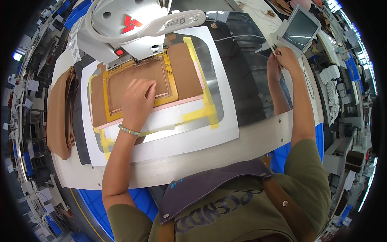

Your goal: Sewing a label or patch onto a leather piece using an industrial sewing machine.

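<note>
My left hand point(139, 97) is over a brown leather-like panel point(183, 64), inside a yellow rectangular frame point(173, 92). Its fingers are curled, with their tips hidden, so whatever they may hold does not show. Just beyond it is the white head of a sewing machine point(117, 24), its needle area above the frame's far edge. The panel lies on a metal-and-white template plate point(161, 132) edged with yellow tape. At the far right my right hand point(287, 58) is closed beside a small screen point(300, 30); something thin shows at its fingertips, too small to name.
A stack of brown panels point(60, 117) stands at the left. Under the template lies a white sheet point(225, 121), with a glossy black machine bed point(242, 80) to its right. A pale table edge point(193, 161) runs in front of me; blue material point(94, 201) hangs below.
</note>
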`<act>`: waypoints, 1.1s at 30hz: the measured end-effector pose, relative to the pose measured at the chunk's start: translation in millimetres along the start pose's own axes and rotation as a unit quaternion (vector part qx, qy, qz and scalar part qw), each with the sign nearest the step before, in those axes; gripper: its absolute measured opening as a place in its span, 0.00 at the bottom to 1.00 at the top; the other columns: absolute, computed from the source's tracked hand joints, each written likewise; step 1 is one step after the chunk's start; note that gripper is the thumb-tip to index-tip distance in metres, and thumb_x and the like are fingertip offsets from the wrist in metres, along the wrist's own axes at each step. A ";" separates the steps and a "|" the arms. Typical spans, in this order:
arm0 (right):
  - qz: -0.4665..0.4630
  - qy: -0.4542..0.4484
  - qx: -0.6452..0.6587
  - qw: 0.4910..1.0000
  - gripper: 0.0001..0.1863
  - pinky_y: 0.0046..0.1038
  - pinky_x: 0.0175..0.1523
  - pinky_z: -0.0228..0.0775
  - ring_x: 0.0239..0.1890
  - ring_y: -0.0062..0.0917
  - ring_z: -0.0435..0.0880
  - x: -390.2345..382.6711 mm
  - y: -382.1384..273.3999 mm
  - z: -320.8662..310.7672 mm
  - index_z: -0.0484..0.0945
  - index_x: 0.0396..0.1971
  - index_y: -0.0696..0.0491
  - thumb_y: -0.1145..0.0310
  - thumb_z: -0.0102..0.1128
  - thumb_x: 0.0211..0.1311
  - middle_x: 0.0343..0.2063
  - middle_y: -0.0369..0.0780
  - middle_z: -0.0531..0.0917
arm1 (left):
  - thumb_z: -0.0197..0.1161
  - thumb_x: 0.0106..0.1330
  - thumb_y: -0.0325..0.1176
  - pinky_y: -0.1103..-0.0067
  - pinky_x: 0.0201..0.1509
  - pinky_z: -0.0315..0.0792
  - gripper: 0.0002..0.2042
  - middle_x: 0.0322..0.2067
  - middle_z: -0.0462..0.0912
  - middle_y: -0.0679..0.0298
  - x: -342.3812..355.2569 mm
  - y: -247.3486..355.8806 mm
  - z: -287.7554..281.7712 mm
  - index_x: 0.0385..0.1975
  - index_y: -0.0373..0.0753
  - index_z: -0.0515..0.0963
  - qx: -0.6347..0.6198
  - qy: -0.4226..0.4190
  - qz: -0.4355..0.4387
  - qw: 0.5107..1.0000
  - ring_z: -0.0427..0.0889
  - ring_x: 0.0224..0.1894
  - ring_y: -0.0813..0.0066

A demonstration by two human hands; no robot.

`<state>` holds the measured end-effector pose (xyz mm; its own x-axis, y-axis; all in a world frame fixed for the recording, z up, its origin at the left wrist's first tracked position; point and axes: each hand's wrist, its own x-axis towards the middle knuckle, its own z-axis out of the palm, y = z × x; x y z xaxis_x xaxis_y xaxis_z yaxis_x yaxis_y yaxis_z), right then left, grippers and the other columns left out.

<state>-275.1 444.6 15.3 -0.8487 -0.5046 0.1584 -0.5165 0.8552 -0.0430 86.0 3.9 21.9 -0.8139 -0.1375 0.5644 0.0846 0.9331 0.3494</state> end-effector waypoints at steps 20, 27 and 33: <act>-0.306 0.063 0.206 0.927 0.11 0.36 0.38 0.78 0.35 0.39 0.86 -39.1 -322.3 -21.8 0.78 0.40 0.54 0.61 0.62 0.68 0.34 0.41 0.84 | 0.68 0.66 0.25 0.80 0.33 0.74 0.03 0.30 0.85 0.61 16.6 7.5 -1.9 0.35 0.34 0.85 -0.151 -0.026 -0.057 0.987 0.81 0.29 0.73; -0.376 0.127 0.158 0.904 0.11 0.37 0.34 0.78 0.29 0.39 0.87 -22.2 -349.8 4.6 0.77 0.33 0.54 0.61 0.63 0.64 0.27 0.42 0.83 | 0.66 0.65 0.24 0.76 0.33 0.74 0.01 0.29 0.83 0.61 23.5 20.7 -3.2 0.34 0.36 0.83 -0.154 -0.015 -0.045 0.987 0.79 0.29 0.69; -0.166 0.180 0.231 0.942 0.11 0.41 0.35 0.75 0.32 0.41 0.86 -24.8 -250.1 -15.7 0.77 0.34 0.53 0.61 0.61 0.70 0.26 0.42 0.82 | 0.62 0.71 0.26 0.74 0.42 0.76 0.05 0.33 0.84 0.57 7.6 -19.6 -40.6 0.38 0.33 0.83 -0.017 0.011 -0.090 0.996 0.83 0.36 0.64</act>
<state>-123.1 245.0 37.6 -0.5808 -0.5920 0.5588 -0.8118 0.4720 -0.3437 101.5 -28.9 49.7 -0.8048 -0.3092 0.5067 -0.0423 0.8813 0.4706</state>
